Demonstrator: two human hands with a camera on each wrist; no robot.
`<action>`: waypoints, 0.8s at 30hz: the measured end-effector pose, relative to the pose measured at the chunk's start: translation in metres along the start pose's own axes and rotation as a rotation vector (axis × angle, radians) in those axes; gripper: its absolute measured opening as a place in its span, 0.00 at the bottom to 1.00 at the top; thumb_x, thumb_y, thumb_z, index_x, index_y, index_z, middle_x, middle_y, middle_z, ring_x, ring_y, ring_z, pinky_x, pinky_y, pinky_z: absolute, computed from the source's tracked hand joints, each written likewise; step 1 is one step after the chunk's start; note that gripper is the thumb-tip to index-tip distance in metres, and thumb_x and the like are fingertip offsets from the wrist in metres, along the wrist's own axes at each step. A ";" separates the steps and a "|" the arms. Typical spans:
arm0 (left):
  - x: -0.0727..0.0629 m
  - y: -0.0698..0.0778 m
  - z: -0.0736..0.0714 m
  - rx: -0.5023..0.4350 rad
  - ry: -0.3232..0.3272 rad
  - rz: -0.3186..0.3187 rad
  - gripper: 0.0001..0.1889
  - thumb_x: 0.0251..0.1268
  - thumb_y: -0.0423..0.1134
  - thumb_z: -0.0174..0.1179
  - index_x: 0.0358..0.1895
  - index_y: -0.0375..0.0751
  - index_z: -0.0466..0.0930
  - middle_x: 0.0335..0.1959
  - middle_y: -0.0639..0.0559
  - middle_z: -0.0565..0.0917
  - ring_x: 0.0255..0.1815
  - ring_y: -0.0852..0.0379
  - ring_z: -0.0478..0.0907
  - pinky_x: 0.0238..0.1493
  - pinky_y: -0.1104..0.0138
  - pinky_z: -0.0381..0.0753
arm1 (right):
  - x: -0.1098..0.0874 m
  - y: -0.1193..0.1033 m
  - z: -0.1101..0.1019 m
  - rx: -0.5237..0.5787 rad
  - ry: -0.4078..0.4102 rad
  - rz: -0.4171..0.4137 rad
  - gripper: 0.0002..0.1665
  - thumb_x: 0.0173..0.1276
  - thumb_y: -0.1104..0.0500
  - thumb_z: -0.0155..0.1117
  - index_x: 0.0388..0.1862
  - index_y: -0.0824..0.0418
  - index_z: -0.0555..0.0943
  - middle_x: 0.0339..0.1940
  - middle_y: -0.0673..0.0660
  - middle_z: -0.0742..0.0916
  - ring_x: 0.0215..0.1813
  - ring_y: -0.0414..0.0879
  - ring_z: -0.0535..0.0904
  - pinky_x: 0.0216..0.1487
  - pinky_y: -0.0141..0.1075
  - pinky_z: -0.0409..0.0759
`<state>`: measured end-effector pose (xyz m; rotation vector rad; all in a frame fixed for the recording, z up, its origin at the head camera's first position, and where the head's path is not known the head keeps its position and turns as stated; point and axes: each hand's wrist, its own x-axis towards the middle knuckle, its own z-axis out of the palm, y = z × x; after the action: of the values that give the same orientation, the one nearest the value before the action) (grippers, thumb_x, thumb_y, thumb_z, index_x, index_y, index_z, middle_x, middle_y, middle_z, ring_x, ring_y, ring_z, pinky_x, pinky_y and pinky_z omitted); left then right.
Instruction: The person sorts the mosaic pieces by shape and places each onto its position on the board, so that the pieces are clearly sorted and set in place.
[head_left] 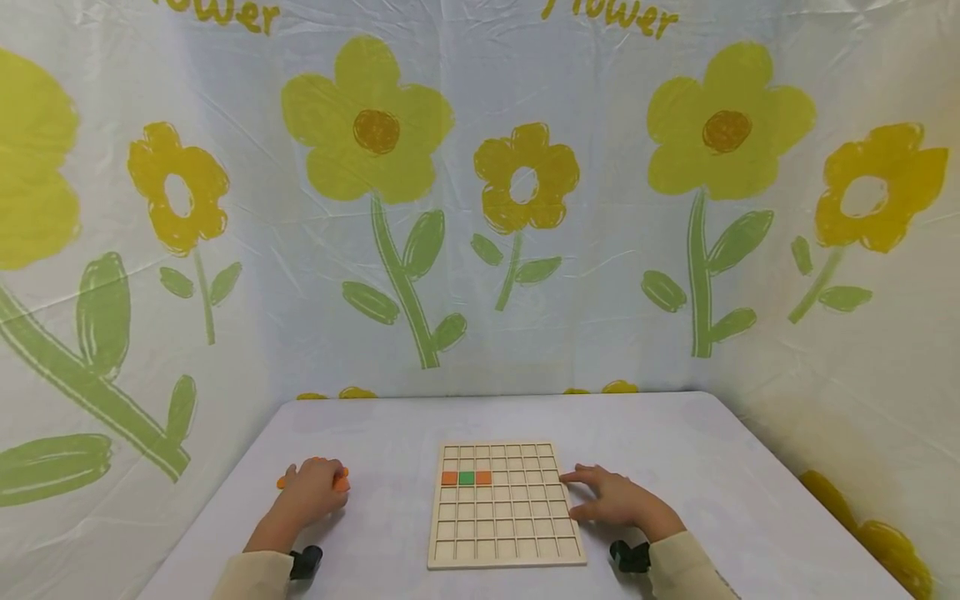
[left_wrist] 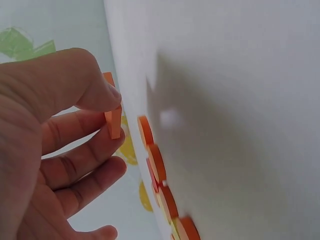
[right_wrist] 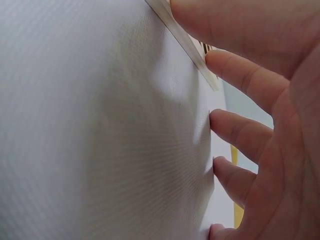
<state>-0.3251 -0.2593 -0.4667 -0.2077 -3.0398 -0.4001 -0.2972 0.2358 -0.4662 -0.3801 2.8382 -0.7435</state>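
My left hand (head_left: 311,490) is left of the wooden grid board (head_left: 517,510). Thumb and fingertips pinch a thin orange square tile (left_wrist: 114,122), held above the table in the left wrist view. Below it lie several orange round pieces (left_wrist: 157,162) in a row, mostly hidden by the hand in the head view. Three tiles sit side by side in one row at the board's left: an orange tile (head_left: 449,478), a green tile (head_left: 467,478) and another orange tile (head_left: 483,478). With fingers spread, my right hand (head_left: 617,502) rests its thumb and index fingertip at the board's right edge.
The white-covered table (head_left: 375,433) carries the board near its middle. Beside the round pieces show parts of a red piece (left_wrist: 152,175) and yellowish ones. A flower-printed cloth (head_left: 592,275) hangs behind the table and along both sides.
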 end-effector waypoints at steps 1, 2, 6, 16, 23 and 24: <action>0.000 0.003 0.000 -0.009 -0.003 0.002 0.14 0.51 0.39 0.65 0.41 0.38 0.81 0.33 0.51 0.80 0.42 0.48 0.74 0.59 0.29 0.55 | 0.000 0.000 0.000 0.001 -0.001 0.003 0.34 0.55 0.45 0.71 0.62 0.49 0.78 0.72 0.62 0.71 0.74 0.68 0.59 0.65 0.69 0.56; 0.001 0.005 0.000 -0.015 -0.004 0.003 0.14 0.51 0.39 0.66 0.42 0.38 0.81 0.34 0.51 0.81 0.42 0.48 0.74 0.59 0.30 0.57 | 0.000 -0.001 0.000 0.002 -0.001 0.004 0.34 0.55 0.45 0.71 0.62 0.49 0.78 0.72 0.63 0.71 0.74 0.68 0.59 0.65 0.69 0.56; 0.003 0.016 0.002 -0.015 -0.014 0.010 0.14 0.51 0.40 0.66 0.42 0.40 0.81 0.32 0.53 0.80 0.38 0.51 0.73 0.54 0.42 0.66 | -0.001 -0.002 -0.001 0.008 -0.001 0.020 0.33 0.54 0.45 0.71 0.61 0.48 0.78 0.72 0.62 0.71 0.74 0.68 0.59 0.66 0.70 0.56; 0.005 0.041 0.001 -0.059 -0.036 0.031 0.11 0.52 0.40 0.66 0.40 0.42 0.82 0.32 0.54 0.78 0.41 0.51 0.71 0.59 0.41 0.63 | 0.001 -0.001 0.001 0.008 -0.012 0.059 0.33 0.55 0.44 0.71 0.61 0.45 0.78 0.73 0.60 0.71 0.75 0.67 0.58 0.67 0.69 0.54; 0.008 0.052 0.005 -0.066 -0.051 0.046 0.11 0.53 0.41 0.68 0.40 0.43 0.82 0.32 0.54 0.77 0.42 0.50 0.70 0.62 0.41 0.63 | 0.001 -0.002 0.001 0.003 -0.022 0.069 0.33 0.55 0.44 0.71 0.61 0.46 0.78 0.73 0.60 0.71 0.74 0.65 0.62 0.67 0.68 0.57; 0.008 0.054 0.005 -0.062 -0.052 0.043 0.11 0.53 0.41 0.68 0.40 0.44 0.82 0.32 0.54 0.77 0.42 0.50 0.70 0.63 0.41 0.63 | 0.001 -0.002 0.000 -0.001 -0.025 0.068 0.33 0.55 0.44 0.71 0.61 0.46 0.78 0.73 0.60 0.71 0.73 0.65 0.62 0.66 0.68 0.58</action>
<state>-0.3259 -0.2049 -0.4574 -0.2916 -3.0701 -0.4931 -0.2978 0.2332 -0.4654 -0.2886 2.8128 -0.7195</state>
